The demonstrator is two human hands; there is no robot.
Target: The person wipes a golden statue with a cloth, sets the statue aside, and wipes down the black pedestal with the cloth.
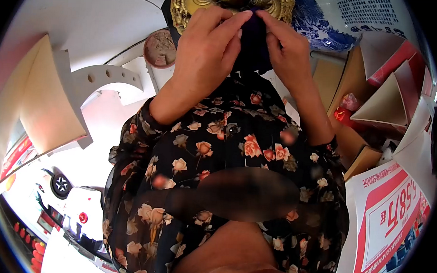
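Dark purple cloth (253, 43) — held between the two hands, just in front of an ornate gold-coloured moulded object with a red inset (195, 0). Left hand (207, 48): fingers curled, tips pinching the cloth's upper edge. Right hand (289, 49): fingers bent, closed on the cloth's opposite side. Left of these — one round reddish-brown bowl (147, 52), greyish contents. Right — one blue-and-white ceramic vessel (326, 24), patterned and lettered; nearby, brown cardboard (327, 78).
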